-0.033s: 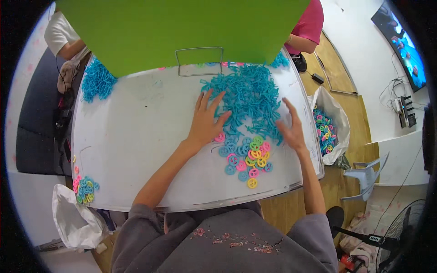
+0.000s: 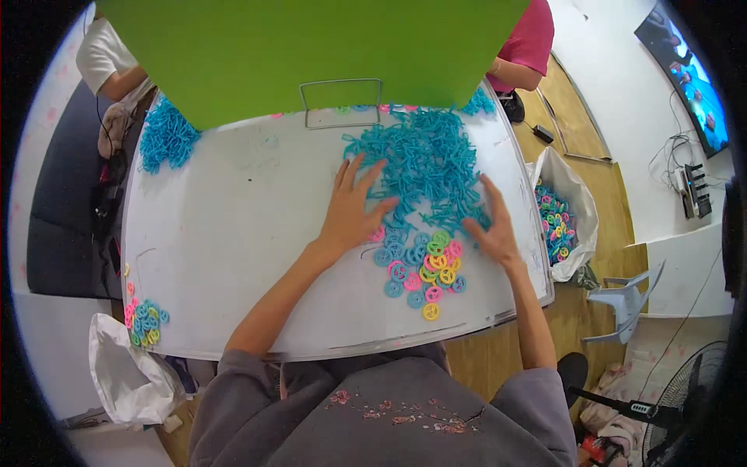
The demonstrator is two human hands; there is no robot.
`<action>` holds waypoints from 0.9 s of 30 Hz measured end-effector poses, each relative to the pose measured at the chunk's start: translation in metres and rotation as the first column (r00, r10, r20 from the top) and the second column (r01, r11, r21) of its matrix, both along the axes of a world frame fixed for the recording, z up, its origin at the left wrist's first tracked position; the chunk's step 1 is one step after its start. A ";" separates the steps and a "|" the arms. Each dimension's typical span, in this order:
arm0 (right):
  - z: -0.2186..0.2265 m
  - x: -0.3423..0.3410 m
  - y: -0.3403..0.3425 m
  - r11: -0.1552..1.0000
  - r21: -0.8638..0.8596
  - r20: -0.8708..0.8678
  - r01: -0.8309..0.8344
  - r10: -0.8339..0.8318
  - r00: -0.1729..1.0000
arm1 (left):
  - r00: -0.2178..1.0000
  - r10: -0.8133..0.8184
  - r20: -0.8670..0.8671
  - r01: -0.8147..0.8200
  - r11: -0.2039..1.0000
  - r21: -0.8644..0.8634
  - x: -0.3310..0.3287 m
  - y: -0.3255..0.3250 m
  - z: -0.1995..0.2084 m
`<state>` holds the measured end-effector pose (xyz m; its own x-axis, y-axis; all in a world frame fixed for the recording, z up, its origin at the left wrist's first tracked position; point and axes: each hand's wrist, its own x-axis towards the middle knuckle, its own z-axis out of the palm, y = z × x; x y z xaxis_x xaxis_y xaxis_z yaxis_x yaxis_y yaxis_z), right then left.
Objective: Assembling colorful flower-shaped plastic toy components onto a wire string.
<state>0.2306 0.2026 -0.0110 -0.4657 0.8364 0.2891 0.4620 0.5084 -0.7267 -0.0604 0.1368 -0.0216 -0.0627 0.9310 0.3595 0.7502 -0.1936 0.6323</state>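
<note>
A heap of small teal plastic pieces [image 2: 428,159] lies on the white tabletop in front of me. At its left edge rests my left hand [image 2: 354,204], open, with fingers spread and fingertips at the pieces. My right hand [image 2: 496,229] is at the heap's lower right edge, also open, thumb apart from the fingers and touching or close to the pieces. Below the heap, between my forearms, several small plastic wheels [image 2: 438,261] in blue, pink, yellow and green lie in a loose cluster. Neither hand holds anything that I can make out.
A green panel [image 2: 311,54] with a wire stand [image 2: 342,126] rises at the table's far side. More teal pieces [image 2: 167,136] sit far left; wheels [image 2: 146,323] lie near left. Right of the table is a filled white sack [image 2: 580,206]. Two other people sit beyond the panel.
My right hand has shifted slightly left and inward, its thumb nearer the wheels. Teal pieces at the heap's lower edge have moved a little. My left hand has hardly moved.
</note>
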 end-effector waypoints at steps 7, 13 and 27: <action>-0.008 -0.029 -0.003 0.943 0.291 0.167 0.159 -0.214 0.963 | 0.997 0.047 -0.059 -0.040 0.992 0.123 0.022 -0.015 -0.001; 0.008 -0.027 -0.065 0.969 0.149 -0.073 0.197 -0.188 0.980 | 0.995 0.012 0.095 -0.013 1.000 0.012 0.033 -0.076 0.010; -0.003 -0.057 -0.113 0.915 0.394 0.155 -0.086 0.026 0.988 | 0.992 -0.029 0.122 0.033 0.999 -0.033 0.042 -0.119 0.003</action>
